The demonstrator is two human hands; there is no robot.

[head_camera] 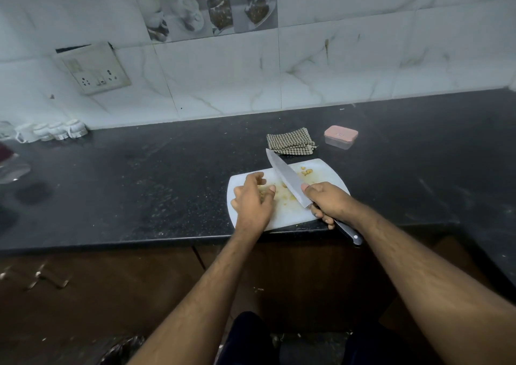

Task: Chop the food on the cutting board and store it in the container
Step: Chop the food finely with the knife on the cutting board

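A white cutting board (326,173) lies at the front edge of the black counter. Small yellowish food pieces (307,171) lie near its far side, and more crumbs (289,198) sit in its middle. My left hand (252,201) rests on the board with its fingers curled around a small heap of the food. My right hand (328,201) grips the handle of a large knife (284,177), whose blade slants up to the left over the board, between the two hands. A small clear container with a pink lid (340,135), closed, stands behind the board to the right.
A folded checked cloth (290,141) lies just behind the board. White ceramic jars (57,131) line the wall at the far left, with glassware (11,169) at the left edge. A socket plate (93,69) hangs on the tiled wall. Dark cabinet fronts are below the counter.
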